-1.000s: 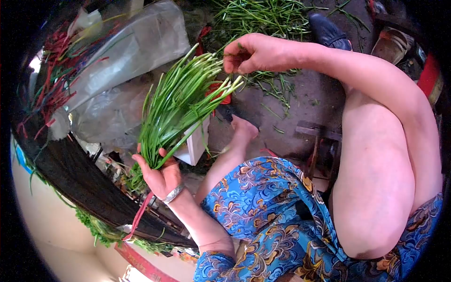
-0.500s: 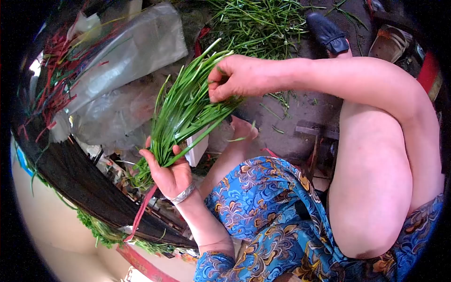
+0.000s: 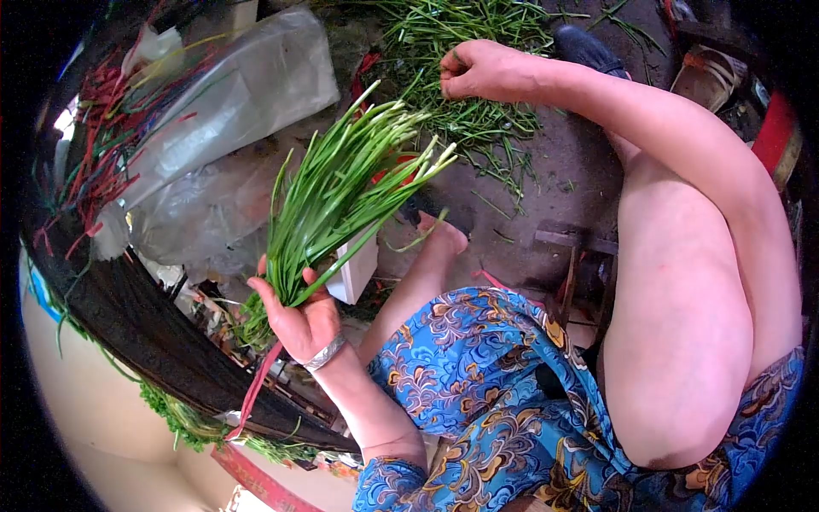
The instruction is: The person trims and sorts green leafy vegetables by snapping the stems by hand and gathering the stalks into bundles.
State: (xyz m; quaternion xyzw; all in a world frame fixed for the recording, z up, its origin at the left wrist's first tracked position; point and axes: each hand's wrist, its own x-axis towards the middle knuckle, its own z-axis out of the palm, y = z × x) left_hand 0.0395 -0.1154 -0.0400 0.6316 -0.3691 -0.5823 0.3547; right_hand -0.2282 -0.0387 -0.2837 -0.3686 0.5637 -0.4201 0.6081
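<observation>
A bunch of garlic chives [image 3: 341,188] rests in my left hand [image 3: 300,320], palm up with the fingers curled round the leafy end. The pale cut ends fan out up and to the right. A silver bracelet [image 3: 325,352] circles that wrist. My right hand [image 3: 482,70] is apart from the bunch, over a heap of loose green stalks [image 3: 461,24] on the floor. Its fingers are pinched together; whatever may be between them is hidden.
Clear plastic bags [image 3: 247,102] lie at upper left, beside a bundle of red ties [image 3: 107,128]. A dark-edged stand [image 3: 171,333] runs along the left, with greens hanging below it. A dark shoe [image 3: 587,49] is near the heap, and a white box [image 3: 354,271] stands behind the bunch.
My right hand has moved from the chives up and right to the heap. The stalk ends now fan out freely. My left hand has shifted slightly left, still holding the bunch.
</observation>
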